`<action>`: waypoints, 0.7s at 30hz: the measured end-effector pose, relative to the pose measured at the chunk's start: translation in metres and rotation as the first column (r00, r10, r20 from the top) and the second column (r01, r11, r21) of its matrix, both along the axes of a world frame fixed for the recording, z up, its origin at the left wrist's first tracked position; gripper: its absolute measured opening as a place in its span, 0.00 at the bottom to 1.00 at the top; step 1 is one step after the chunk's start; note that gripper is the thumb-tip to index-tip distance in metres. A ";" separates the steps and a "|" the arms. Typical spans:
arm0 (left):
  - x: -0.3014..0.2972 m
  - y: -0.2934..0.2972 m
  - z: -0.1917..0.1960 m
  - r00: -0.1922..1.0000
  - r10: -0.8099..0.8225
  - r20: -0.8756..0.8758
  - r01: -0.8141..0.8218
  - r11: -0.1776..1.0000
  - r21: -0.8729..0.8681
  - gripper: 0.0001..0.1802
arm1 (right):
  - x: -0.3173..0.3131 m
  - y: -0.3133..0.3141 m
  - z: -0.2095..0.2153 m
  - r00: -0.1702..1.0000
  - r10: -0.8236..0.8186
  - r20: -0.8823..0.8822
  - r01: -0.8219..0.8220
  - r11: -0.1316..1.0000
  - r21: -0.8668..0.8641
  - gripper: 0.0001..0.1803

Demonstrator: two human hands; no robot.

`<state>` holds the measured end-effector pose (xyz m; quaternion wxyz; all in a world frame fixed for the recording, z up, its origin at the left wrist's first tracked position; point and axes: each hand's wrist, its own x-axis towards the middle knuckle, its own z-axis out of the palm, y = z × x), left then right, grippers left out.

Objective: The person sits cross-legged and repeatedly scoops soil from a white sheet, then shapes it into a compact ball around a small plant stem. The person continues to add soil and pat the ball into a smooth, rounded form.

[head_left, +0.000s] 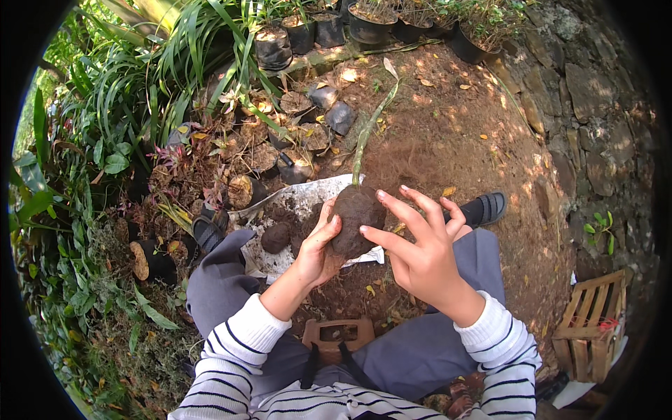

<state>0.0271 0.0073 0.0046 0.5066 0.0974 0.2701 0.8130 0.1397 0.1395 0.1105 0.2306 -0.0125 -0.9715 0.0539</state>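
A dark brown ball of soil (352,217), looking fibrous on the outside, is cradled in my left hand (316,246), whose thumb presses its near left side. From the top of the ball a long green plant stem (364,136) leans away, ending in a pale dry tip. My right hand (423,248) has its fingers spread, and its nearest fingertips rest against the ball's right side. Below lies a white sack (311,190) smeared with loose dark soil. On it sits a smaller dark brown lump (276,238), left of my hands.
Several black plant bags (339,117) lie at the upper left, beside leafy plants (203,56). Potted plants (371,24) line the far edge. A stone wall (595,91) and a wooden crate (589,325) stand at right. A brown plastic stool (364,330) shows between my legs.
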 end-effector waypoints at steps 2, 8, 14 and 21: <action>0.001 0.000 0.002 1.000 0.018 -0.014 -0.019 1.000 -0.021 0.34 | 0.003 0.000 0.004 0.999 0.018 -0.038 -0.018 1.000 0.006 0.18; -0.003 -0.001 -0.002 0.983 -0.003 0.181 -0.009 0.998 0.067 0.33 | 0.007 -0.008 0.005 0.998 0.060 0.003 -0.060 0.994 0.087 0.17; -0.010 -0.005 -0.005 0.973 -0.046 0.224 0.018 0.992 0.128 0.38 | 0.007 -0.010 -0.001 0.997 0.073 0.023 -0.075 0.991 0.113 0.23; -0.007 -0.008 -0.008 0.955 -0.035 0.294 0.024 0.999 0.041 0.43 | 0.002 -0.008 -0.001 1.000 -0.006 -0.010 0.006 0.999 0.034 0.28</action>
